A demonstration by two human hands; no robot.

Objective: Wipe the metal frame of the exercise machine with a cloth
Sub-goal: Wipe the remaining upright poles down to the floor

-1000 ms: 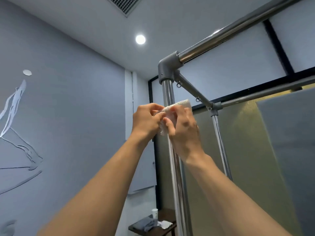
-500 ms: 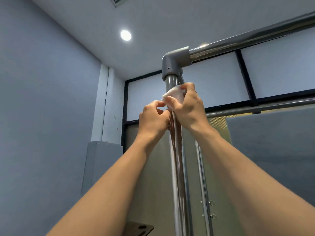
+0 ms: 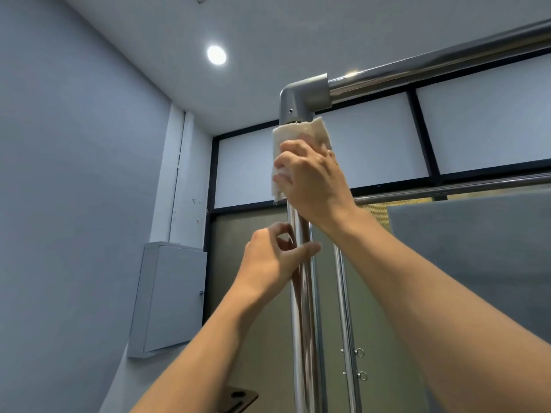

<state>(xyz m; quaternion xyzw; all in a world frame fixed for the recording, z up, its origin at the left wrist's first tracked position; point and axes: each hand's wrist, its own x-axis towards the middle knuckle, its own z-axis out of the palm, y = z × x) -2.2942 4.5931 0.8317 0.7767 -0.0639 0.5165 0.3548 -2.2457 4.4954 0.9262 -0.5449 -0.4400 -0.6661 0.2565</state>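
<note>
View looking up from the person's head along two bare, raised forearms. The right hand (image 3: pixel 313 180) reaches highest, its fingers curled round a white cloth (image 3: pixel 299 134) and clamping it against the upright chrome post (image 3: pixel 301 308) of the exercise machine's frame. The cloth wraps the top of the post, its upper edge touching the underside of a grey elbow joint (image 3: pixel 301 99). The left hand (image 3: pixel 268 260) sits lower on the same post, apart from the right hand and clear of the cloth. Its thumb lies across the front of the post and its fingers curl in at the post's left side, in a loose hold.

From the elbow joint a chrome top bar (image 3: pixel 432 64) runs off to the right. A thinner post (image 3: pixel 346 308) stands just behind the main one, with two small eye rings (image 3: pixel 360 352) low on it. Behind are frosted window panes (image 3: pixel 372 144) in black frames. A grey wall cabinet (image 3: pixel 173 296) hangs to the left, and a round ceiling light (image 3: pixel 216 55) glows above.
</note>
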